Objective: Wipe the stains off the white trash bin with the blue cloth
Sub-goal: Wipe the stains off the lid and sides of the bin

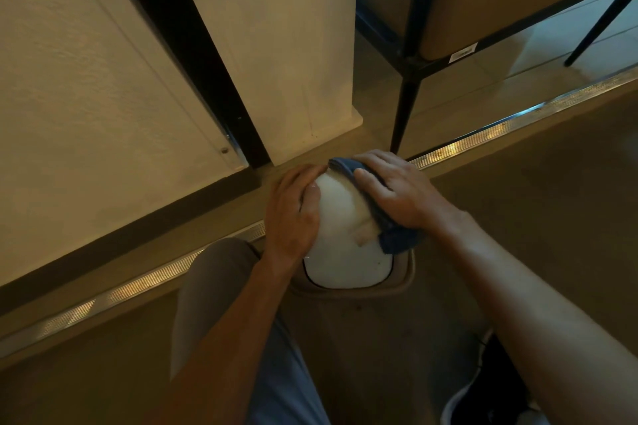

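Note:
The white trash bin [340, 245] lies tipped between my hands on the floor, its rounded white side facing up. My left hand [293, 209] grips its left side, fingers curled over the top edge. The blue cloth [393, 238] is pressed against the bin's right side under my right hand [397, 193], which lies flat on it with fingers spread. A brownish smear [364, 235] shows on the white surface just beside the cloth. The bin's far end is hidden by my fingers.
A metal floor strip [483, 134] runs diagonally behind the bin. A white door and black frame [221, 79] stand at the back left. A black-legged chair [407, 103] stands at the back right. My knee [214, 286] and a shoe [490, 386] are close below.

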